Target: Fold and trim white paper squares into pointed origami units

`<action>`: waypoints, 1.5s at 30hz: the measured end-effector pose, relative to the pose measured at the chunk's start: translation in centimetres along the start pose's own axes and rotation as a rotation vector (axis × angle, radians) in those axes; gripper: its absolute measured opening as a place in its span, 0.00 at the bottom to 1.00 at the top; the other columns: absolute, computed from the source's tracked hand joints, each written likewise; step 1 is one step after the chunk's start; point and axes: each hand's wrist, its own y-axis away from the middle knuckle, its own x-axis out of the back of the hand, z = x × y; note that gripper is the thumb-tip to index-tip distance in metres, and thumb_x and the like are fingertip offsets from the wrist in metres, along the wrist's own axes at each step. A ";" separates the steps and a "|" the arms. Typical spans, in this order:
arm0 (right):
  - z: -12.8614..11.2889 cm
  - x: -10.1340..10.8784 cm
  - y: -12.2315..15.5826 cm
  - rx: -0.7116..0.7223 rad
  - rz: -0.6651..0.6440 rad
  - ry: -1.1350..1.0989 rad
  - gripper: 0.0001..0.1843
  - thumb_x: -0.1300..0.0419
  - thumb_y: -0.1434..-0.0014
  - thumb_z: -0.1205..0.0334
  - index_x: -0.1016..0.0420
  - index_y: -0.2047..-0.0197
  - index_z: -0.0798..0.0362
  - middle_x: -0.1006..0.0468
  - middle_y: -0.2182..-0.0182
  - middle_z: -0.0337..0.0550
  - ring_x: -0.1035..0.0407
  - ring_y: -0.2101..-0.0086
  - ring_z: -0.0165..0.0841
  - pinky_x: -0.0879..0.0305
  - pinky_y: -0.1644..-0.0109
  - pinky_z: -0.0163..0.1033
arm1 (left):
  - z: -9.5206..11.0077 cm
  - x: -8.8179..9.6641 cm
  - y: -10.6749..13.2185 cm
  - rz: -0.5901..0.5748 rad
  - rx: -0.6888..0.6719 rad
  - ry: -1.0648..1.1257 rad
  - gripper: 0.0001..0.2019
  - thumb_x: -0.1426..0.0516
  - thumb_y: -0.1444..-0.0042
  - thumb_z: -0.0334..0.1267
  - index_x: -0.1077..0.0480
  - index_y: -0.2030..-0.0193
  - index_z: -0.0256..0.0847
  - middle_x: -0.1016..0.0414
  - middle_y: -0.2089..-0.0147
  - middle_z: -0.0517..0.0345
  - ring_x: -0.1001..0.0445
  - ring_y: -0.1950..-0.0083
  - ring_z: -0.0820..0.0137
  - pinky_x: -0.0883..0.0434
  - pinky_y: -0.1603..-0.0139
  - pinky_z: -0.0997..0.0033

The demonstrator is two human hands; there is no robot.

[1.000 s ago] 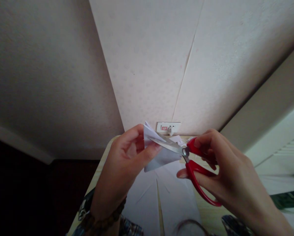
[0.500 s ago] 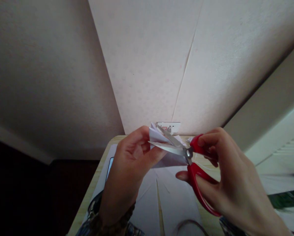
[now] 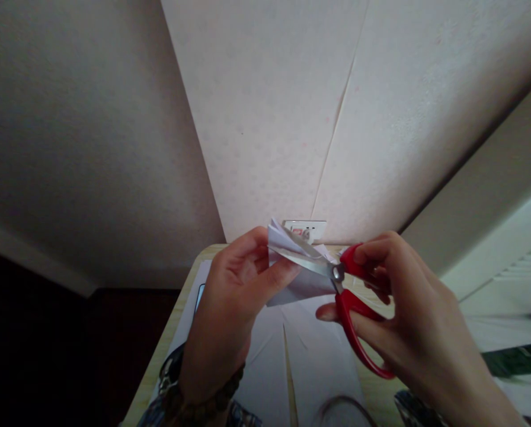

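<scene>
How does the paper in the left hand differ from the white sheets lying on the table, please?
The paper is held up in the left hand, while the white sheets lie on the table. The paper looks smaller and shows layered edges at its top; the white sheets look larger, with a narrow gap between them. The paper is at the blades of the red-handled scissors, whereas the white sheets lie below. Both look white.

Around the wrist of my left hand point(image 3: 243, 290), low in the frame, I wear a bracelet point(image 3: 223, 397) of round, dark brown beads. My left sleeve point(image 3: 243, 415) is dark blue plaid with paler lines. Beneath my right hand point(image 3: 408, 296), at lower right, a dark, patterned right sleeve point(image 3: 416, 409) shows, its details blurred.
</scene>
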 end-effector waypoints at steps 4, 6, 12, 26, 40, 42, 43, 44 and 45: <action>0.0 -0.2 -0.1 -0.030 0.003 -0.028 0.22 0.35 0.41 0.42 0.40 0.63 0.48 0.34 0.73 0.33 0.39 0.80 0.27 0.40 0.80 0.31 | 0.0 -0.1 -0.1 0.008 0.020 -0.001 0.05 0.31 0.49 0.32 0.17 0.68 0.49 0.15 0.64 0.64 0.19 0.60 0.71 0.24 0.56 0.76; 0.0 -0.2 -0.1 -0.046 -0.003 -0.035 0.22 0.35 0.42 0.42 0.40 0.64 0.47 0.32 0.73 0.34 0.38 0.80 0.27 0.40 0.81 0.31 | 0.1 -0.2 -0.1 0.004 0.022 -0.003 0.06 0.31 0.49 0.31 0.17 0.67 0.48 0.15 0.66 0.64 0.19 0.60 0.71 0.25 0.56 0.77; -0.1 -0.1 -0.2 -0.056 -0.008 -0.011 0.22 0.37 0.41 0.40 0.41 0.65 0.48 0.31 0.75 0.34 0.36 0.81 0.28 0.40 0.82 0.31 | 0.1 -0.4 -0.1 0.016 0.041 -0.009 0.05 0.31 0.50 0.32 0.18 0.67 0.47 0.16 0.67 0.63 0.19 0.60 0.69 0.24 0.55 0.73; 0.1 0.3 -0.4 -0.079 -0.050 -0.042 0.17 0.40 0.38 0.46 0.37 0.65 0.49 0.27 0.76 0.36 0.33 0.80 0.29 0.39 0.80 0.32 | 0.3 -0.3 0.1 0.010 0.109 -0.040 0.06 0.32 0.49 0.30 0.18 0.65 0.44 0.15 0.65 0.61 0.20 0.59 0.69 0.26 0.54 0.73; 0.5 0.6 0.3 -0.048 -0.011 -0.025 0.20 0.31 0.45 0.49 0.39 0.64 0.48 0.30 0.73 0.34 0.37 0.79 0.28 0.38 0.78 0.34 | 0.4 -0.2 0.0 0.084 -0.059 -0.087 0.06 0.34 0.45 0.33 0.21 0.72 0.46 0.22 0.74 0.66 0.24 0.66 0.74 0.29 0.61 0.79; 0.3 0.6 0.2 -0.037 -0.023 -0.034 0.20 0.31 0.45 0.49 0.39 0.64 0.48 0.30 0.73 0.34 0.37 0.79 0.28 0.38 0.78 0.34 | 0.4 -0.3 0.1 0.092 -0.056 -0.081 0.05 0.33 0.45 0.34 0.21 0.71 0.46 0.21 0.73 0.65 0.23 0.64 0.71 0.28 0.60 0.76; 0.3 0.6 0.1 -0.033 -0.024 -0.042 0.20 0.31 0.45 0.49 0.39 0.64 0.48 0.30 0.73 0.34 0.37 0.79 0.28 0.38 0.79 0.34 | 0.4 -0.3 0.1 0.097 -0.055 -0.076 0.04 0.33 0.46 0.35 0.21 0.71 0.46 0.20 0.73 0.64 0.23 0.64 0.70 0.28 0.60 0.75; 0.2 0.5 0.0 -0.032 -0.021 -0.043 0.20 0.31 0.45 0.50 0.39 0.64 0.48 0.30 0.73 0.35 0.37 0.79 0.28 0.39 0.79 0.34 | 0.3 -0.4 0.0 0.104 -0.056 -0.071 0.04 0.33 0.46 0.35 0.21 0.72 0.46 0.20 0.73 0.64 0.23 0.64 0.70 0.28 0.60 0.74; 0.1 0.5 0.0 -0.031 -0.013 -0.043 0.20 0.31 0.45 0.50 0.40 0.64 0.48 0.30 0.73 0.34 0.38 0.79 0.28 0.39 0.79 0.34 | 0.3 -0.4 0.0 0.110 -0.057 -0.070 0.04 0.33 0.47 0.34 0.20 0.72 0.46 0.20 0.72 0.64 0.23 0.64 0.70 0.28 0.60 0.75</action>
